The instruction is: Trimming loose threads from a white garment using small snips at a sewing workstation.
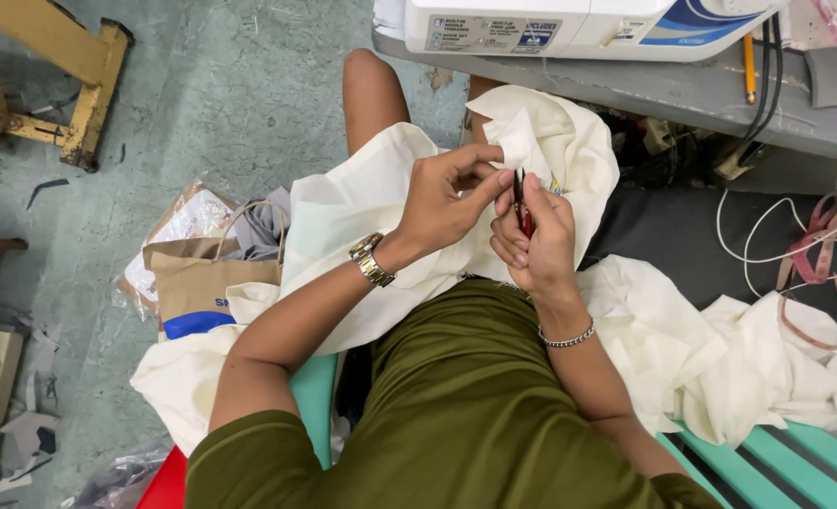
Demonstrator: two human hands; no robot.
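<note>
One cream cloth (pixel 362 203) draped over the lap, a second cream heap (pixel 739 363) at four o'clock on the teal bench (pixel 814 452). One pair of red thread snips (pixel 523 212), dead centre. One sewing machine (pixel 578 24) at twelve, one brown paper bag (pixel 197 273) at nine. Left hand (pixel 446 193) bent at the wrist, fingertips pinched shut on a fold of the cream cloth. Right hand (pixel 536 240) curled tight round the red thread snips, blades pointing up to twelve.

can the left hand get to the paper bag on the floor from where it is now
Probably yes. The left hand is pinching the cream cloth, so it would have to let go first. The paper bag stands open just beside the left forearm, with nothing between them.
</note>
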